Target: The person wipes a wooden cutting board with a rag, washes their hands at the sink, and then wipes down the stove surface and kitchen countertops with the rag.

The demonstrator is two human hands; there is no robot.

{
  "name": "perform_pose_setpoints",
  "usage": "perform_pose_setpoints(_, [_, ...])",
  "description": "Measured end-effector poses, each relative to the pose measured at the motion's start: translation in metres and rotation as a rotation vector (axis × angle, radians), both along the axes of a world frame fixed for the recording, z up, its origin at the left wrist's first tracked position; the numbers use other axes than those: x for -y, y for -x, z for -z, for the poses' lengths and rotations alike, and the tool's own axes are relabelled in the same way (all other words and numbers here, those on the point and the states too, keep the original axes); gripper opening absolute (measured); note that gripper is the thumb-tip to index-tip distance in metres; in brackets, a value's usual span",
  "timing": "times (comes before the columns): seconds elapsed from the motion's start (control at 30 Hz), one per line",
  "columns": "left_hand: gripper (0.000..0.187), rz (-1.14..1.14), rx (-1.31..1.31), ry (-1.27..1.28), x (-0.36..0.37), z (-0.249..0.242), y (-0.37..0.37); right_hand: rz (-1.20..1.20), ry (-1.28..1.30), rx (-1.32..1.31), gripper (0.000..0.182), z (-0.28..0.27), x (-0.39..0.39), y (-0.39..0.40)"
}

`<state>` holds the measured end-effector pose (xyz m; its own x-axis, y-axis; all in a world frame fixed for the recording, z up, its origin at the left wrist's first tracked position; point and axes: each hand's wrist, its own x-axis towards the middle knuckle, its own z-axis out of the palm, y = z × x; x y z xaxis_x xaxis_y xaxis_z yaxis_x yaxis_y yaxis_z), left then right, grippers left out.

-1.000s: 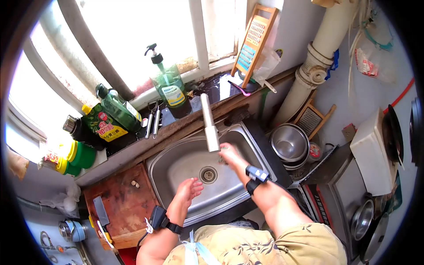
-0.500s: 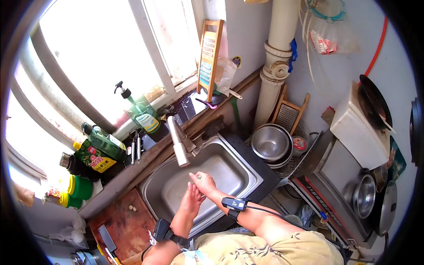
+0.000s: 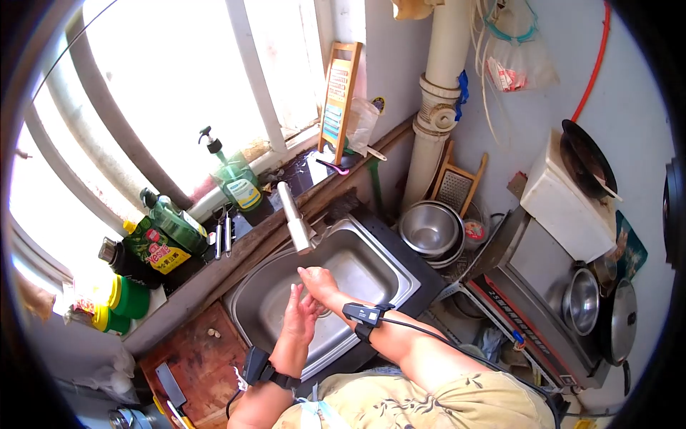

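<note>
Both of my hands are over the stainless steel sink, just below the faucet. My left hand is palm up with its fingers stretched out, holding nothing that I can see. Right beside its fingertips, my right hand has its fingers curled in. Its back faces me, so whatever may be inside is hidden. No water stream shows at the spout.
At left lies a wooden cutting board with small pale pieces and a cleaver. Bottles, including a green pump bottle, line the sill. Metal bowls stand right of the sink, near a stove.
My right hand has turned and shifted slightly up and left, nearer the spout. A small pale green spot seen at its fingers before is now out of sight. The camera view has shifted a little.
</note>
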<state>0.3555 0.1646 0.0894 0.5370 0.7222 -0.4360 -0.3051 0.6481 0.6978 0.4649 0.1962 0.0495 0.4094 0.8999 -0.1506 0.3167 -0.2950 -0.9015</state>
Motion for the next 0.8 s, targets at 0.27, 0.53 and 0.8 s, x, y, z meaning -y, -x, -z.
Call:
perform_pose_setpoints(0.27, [0.087,0.050,0.016,0.037,0.008,0.012,0.026,-0.024,0.037,0.016,0.044,0.026,0.013,0.024])
perform_pose_setpoints(0.53, [0.066,-0.079,-0.259,0.065,-0.014,0.024,0.064,0.126,-0.160,-0.932,0.040,0.033,0.013,0.055])
perform_pose_setpoints(0.8, [0.026,-0.082,-0.084,0.002,-0.016,0.054,0.093,-0.186,-0.051,-0.776,0.049,0.006,0.045,0.073])
